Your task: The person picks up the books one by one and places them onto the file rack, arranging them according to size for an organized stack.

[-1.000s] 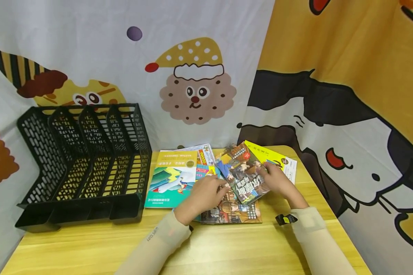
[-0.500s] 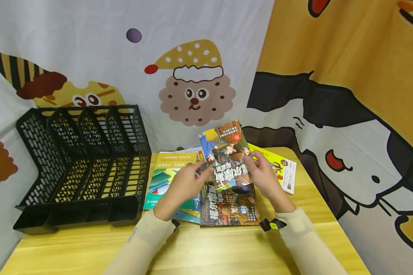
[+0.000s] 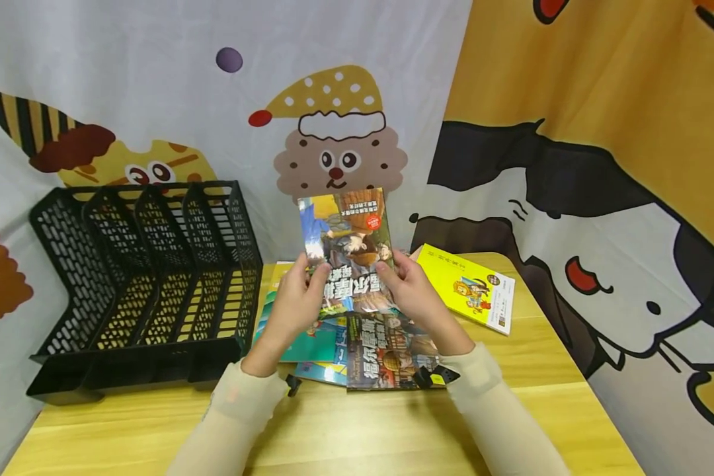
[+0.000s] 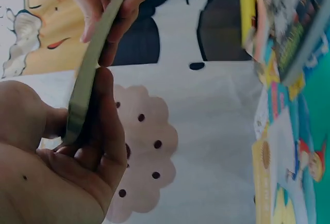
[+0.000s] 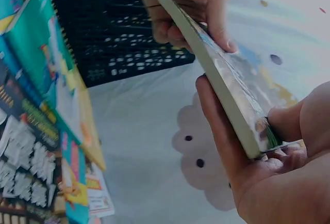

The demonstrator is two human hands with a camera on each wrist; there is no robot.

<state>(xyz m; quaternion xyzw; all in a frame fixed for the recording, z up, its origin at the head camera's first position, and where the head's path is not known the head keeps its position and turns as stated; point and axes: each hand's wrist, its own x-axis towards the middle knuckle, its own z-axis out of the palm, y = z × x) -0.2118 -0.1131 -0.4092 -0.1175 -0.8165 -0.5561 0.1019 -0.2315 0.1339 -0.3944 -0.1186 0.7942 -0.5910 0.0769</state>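
Note:
Both hands hold one paperback book point(image 3: 351, 244) with an illustrated cover, raised above the other books and tilted up toward the head camera. My left hand point(image 3: 294, 294) grips its left edge, thumb on the cover and fingers behind. On the opposite edge my right hand point(image 3: 416, 291) does the same. The book's pale page block point(image 5: 221, 84) shows edge-on between thumb and fingers in the right wrist view. Beneath it on the table lies a dark-covered book point(image 3: 387, 360) with similar white lettering. A green book point(image 3: 309, 347) lies to its left, partly hidden by the left hand.
A black mesh file rack point(image 3: 149, 277) with several slots stands at the left of the wooden table point(image 3: 357, 430). A yellow book point(image 3: 464, 284) lies at the back right. Behind hangs a cartoon-printed curtain point(image 3: 428, 66).
The paperback was lifted off the pile by the right hand and moved left and up. The left hand came off the pile and took hold of its left edge.

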